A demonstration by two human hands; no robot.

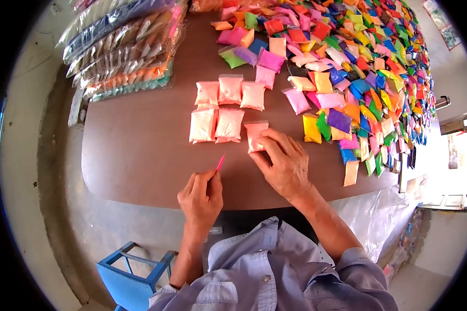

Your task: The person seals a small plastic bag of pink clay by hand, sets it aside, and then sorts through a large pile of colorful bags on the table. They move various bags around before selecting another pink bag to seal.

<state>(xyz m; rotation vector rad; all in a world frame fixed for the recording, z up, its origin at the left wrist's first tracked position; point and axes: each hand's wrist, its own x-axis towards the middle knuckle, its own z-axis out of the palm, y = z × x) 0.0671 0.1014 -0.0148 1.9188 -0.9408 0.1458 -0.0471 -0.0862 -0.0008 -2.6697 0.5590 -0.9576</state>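
My left hand (pixel 202 194) is closed round a thin pink pointed tool (pixel 221 163), its tip pointing up, over the brown table. Further right, my right hand (pixel 284 160) has its thumb and fingers on a small light-pink packet (pixel 255 133) at the lower right of a group of similar packets. Two light-pink packets (pixel 230 124) lie side by side to the left of it, overlapping others beneath. Behind them is a row of three more packets (pixel 230 89).
A large heap of many-coloured packets (pixel 358 72) covers the table's right side. Stacked clear bags of packets (pixel 124 46) lie at the back left. The brown table (pixel 135 150) has a curved front edge. A blue stool (pixel 129 282) stands at lower left.
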